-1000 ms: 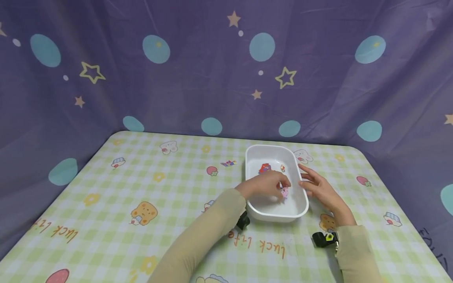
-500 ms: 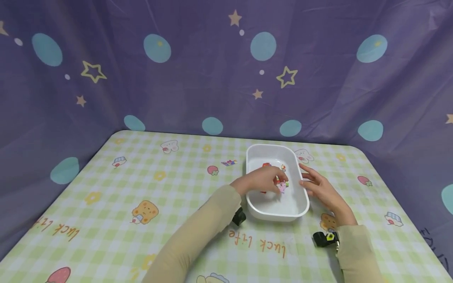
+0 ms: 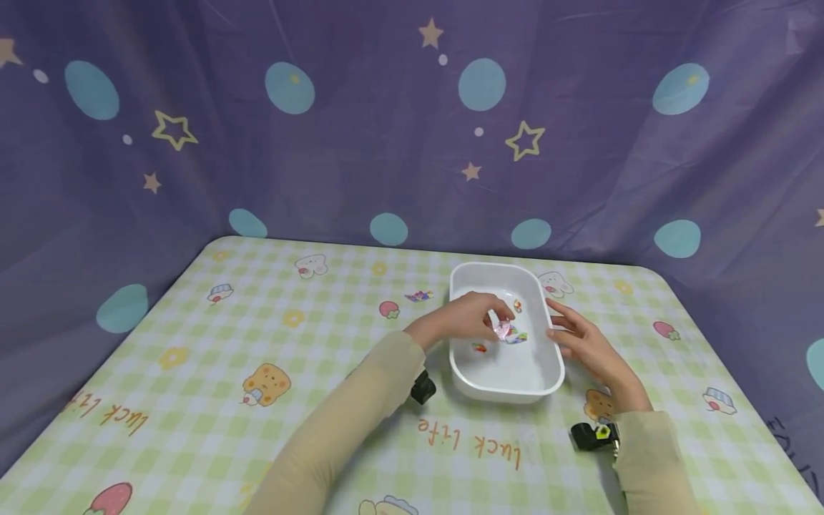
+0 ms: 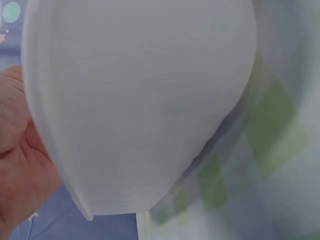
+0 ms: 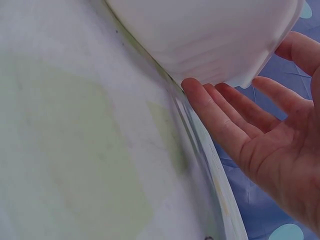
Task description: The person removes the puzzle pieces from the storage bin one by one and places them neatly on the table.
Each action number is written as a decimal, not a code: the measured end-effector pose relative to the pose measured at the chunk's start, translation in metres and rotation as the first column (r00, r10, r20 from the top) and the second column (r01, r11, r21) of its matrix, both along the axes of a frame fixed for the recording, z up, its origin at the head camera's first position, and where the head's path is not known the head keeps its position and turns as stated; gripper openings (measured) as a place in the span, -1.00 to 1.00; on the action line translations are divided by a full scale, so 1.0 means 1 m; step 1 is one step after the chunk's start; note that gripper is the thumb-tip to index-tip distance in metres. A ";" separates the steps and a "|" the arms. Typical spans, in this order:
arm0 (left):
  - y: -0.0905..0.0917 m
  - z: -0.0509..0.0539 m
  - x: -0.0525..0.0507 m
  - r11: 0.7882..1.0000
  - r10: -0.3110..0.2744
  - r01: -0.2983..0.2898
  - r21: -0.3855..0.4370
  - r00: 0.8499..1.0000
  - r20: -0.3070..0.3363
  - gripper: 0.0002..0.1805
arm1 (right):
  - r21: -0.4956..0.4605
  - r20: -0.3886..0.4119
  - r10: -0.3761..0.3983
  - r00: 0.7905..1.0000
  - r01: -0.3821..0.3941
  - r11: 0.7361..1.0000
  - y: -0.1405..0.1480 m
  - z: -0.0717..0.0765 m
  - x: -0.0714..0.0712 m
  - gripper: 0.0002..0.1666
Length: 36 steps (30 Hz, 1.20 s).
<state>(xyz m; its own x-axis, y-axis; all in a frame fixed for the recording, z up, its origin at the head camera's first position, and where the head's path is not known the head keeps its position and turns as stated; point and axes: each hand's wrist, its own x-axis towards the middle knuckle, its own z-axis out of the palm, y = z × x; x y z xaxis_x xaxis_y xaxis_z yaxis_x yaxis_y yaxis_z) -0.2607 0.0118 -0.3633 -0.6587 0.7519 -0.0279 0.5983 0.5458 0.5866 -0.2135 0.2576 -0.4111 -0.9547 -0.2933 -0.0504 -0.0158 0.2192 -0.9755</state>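
Pink piece (image 3: 503,329) first: where is it sitting, and what are the fingers doing with it?

It is showing inside the white box (image 3: 505,393), and the left hand (image 3: 472,316) is pinching it between the thumb and a bent finger. In the left wrist view the box's wall is hiding those fingertips, so I'm going by the head view.

And what is the right hand (image 3: 587,350) doing?

It is grasping nothing. Its fingers are stretching out loosely, and their tips are touching the outside of the box's right wall.

What is lying close to the pink piece?

A colourful piece (image 3: 518,337) is lying on the box's floor just beside it; I can't tell whether the two are touching. An orange piece (image 3: 518,306) is lying farther back, and a red piece (image 3: 479,347) is lying nearer the front, by the left wall.

And beyond the box?

A purple-and-red piece (image 3: 420,296) is lying to its left on the checked tablecloth (image 3: 335,343). Two black gadgets (image 3: 423,387) are sitting at the wrists, below pale sleeves (image 3: 347,411). Behind everything, a purple curtain (image 3: 360,157) is hanging.
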 end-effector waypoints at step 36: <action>-0.069 0.004 -0.009 0.955 0.206 -0.189 0.229 0.977 -0.054 -0.55 | -0.016 0.014 -0.014 1.000 0.014 1.000 -0.001 -0.003 0.004 -0.23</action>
